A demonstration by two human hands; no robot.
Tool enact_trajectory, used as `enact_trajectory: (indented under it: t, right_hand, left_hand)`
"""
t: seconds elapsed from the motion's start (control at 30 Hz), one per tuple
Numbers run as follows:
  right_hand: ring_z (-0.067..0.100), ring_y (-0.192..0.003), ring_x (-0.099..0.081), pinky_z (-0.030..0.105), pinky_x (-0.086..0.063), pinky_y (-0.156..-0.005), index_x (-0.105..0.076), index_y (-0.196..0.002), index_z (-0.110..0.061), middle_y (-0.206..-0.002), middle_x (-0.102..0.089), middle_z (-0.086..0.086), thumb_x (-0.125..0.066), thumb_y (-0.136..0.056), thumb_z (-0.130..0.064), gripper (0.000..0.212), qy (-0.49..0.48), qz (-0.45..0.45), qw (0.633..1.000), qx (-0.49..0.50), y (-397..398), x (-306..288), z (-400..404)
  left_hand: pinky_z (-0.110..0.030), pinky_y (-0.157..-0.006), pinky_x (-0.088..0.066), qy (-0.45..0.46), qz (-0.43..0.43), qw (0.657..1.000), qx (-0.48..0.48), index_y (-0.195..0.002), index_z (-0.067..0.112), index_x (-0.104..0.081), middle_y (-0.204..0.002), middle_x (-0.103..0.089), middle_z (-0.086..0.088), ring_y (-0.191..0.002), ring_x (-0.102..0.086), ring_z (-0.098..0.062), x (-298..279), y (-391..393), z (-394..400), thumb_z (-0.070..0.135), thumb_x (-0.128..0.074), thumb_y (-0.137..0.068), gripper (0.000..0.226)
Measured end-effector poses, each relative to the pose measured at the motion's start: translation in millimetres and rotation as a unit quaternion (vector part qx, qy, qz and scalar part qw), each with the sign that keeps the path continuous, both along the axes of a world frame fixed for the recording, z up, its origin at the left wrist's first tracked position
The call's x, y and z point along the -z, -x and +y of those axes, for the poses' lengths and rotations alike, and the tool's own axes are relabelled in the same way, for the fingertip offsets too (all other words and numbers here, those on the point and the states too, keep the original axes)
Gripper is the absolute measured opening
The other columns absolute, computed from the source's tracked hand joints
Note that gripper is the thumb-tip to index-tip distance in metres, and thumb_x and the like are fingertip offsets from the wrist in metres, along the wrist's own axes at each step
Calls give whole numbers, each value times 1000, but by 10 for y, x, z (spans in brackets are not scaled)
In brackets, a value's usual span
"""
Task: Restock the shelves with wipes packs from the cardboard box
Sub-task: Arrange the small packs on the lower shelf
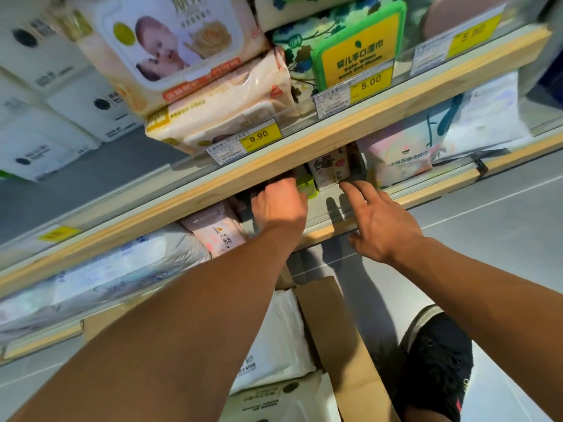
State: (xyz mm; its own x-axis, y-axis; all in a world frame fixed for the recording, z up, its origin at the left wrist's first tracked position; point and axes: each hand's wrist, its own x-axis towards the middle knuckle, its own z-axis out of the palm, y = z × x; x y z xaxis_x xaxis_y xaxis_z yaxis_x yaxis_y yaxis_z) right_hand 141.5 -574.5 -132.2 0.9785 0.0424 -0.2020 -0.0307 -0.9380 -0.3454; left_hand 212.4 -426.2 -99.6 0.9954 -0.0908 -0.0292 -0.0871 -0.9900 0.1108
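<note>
My left hand [278,205] reaches into the lower shelf, under the upper wooden shelf board [195,205]. Its fingers curl on a small wipes pack with a green edge [308,187], and the fingertips are hidden by the board. My right hand [379,222] is beside it, open with fingers spread. Its index fingertip touches a small patterned pack [330,169] standing on the same shelf. Below my arms, the open cardboard box [338,324] on the floor holds white wipes packs [274,339].
The upper shelf carries large baby wipes packs [170,47] and a green-lidded pack [356,47], with yellow price tags 9.90 [259,137] and 5.00 [370,82]. A pink pack [217,234] and pale bags [399,153] flank my hands. My black shoe [438,363] stands beside the box.
</note>
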Motion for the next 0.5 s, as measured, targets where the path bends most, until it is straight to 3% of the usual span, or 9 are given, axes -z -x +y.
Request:
enact_trajectory:
  t: [0.1,0.17,0.27,0.37,0.5]
  right_hand:
    - [31,-135,-35,41,-40,-105,-5,-153,-22,-155,-22,7,-76,-75,-29,106,-2,-9,1000,-2,-11,-31,-24]
    - [31,-135,-34,40,-39,-105,-5,-153,-22,-155,-23,7,-76,-75,-29,106,3,-12,1000,2,-11,-53,-33]
    - [31,-135,-34,40,-38,-106,-7,-153,-22,-154,-24,7,-76,-75,-30,104,11,-9,1000,1,-1,-53,-49]
    - [32,-134,-34,41,-38,-106,-12,-151,-22,-152,-26,7,-75,-75,-31,100,21,3,1000,-3,9,-56,-73]
    - [31,-134,-34,41,-37,-107,-21,-148,-20,-147,-34,7,-74,-76,-35,91,45,15,999,-11,21,-185,-96]
  left_hand:
    - [-36,-76,-43,39,47,998,8,-104,15,-57,-100,-64,-11,-96,-60,-31,3,25,3,37,-59,-89,27]
    - [-37,-76,-45,43,80,995,36,-126,18,-47,-105,-61,-9,-99,-58,-29,27,48,-17,38,-61,-86,46]
    - [-39,-88,-46,7,113,991,76,-143,23,-29,-122,-54,-8,-114,-51,-29,93,79,-32,38,-63,-83,71]
    - [-39,-99,-40,-29,135,987,87,-146,22,-26,-136,-46,-8,-124,-43,-28,132,66,-17,38,-63,-82,76]
    - [-43,-101,-39,-54,153,979,122,-146,21,-26,-141,-43,-8,-127,-41,-30,6,51,26,42,-60,-83,75]
